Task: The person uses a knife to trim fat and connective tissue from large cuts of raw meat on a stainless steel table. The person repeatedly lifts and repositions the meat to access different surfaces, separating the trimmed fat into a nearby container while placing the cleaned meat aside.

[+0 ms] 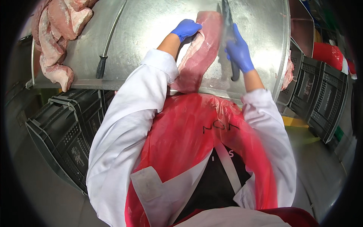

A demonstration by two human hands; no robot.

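A long, boneless loin of pink meat [207, 49] lies lengthwise on the steel table, its lower end at the table's near edge. Pale fat runs along its left side. At its upper left edge my blue-gloved left hand [186, 30] is closed, pinching the rim of the meat. My right hand [239, 52], also in a blue glove and slightly blurred, grips a knife [227, 18] to the right of the loin. The blade points away from me, close beside the meat's right edge; the dark handle end sticks out below my palm.
A sharpening steel [110, 38] with a black handle lies on the table [143, 19] left of my arm. Several pieces of meat [62, 28] overhang the table's left end. Dark plastic crates stand below left [72, 140] and right [315, 90], near a red plastic-covered item [328, 55].
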